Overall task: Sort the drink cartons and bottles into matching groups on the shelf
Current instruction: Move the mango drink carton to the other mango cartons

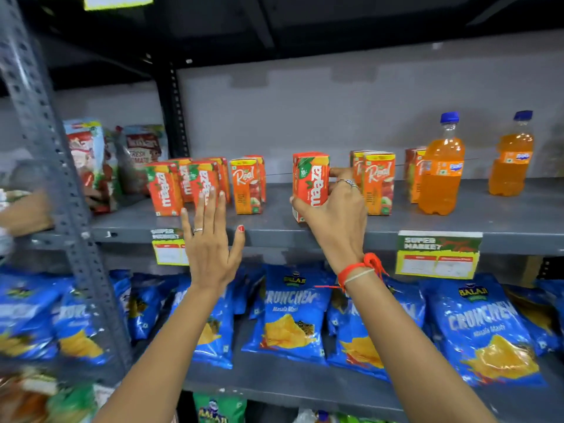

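Note:
My right hand (334, 215) grips an orange Maaza carton (309, 178), held upright at the middle of the grey shelf (305, 228). My left hand (210, 242) is open, fingers spread, just in front of a cluster of Maaza cartons (183, 184) at the shelf's left. Two Real cartons (247, 186) stand right of that cluster. More Real cartons (378, 183) stand right of my right hand, with another pair (414, 175) partly hidden behind an orange soda bottle (441, 175). A second orange bottle (511, 160) stands far right.
Ketchup pouches (91, 160) fill the bay left of the slotted upright post (45, 141). Blue Crunchex chip bags (293, 315) line the shelf below. Price labels (438, 254) hang on the shelf's front edge. Another person's hand (24, 215) shows at the far left.

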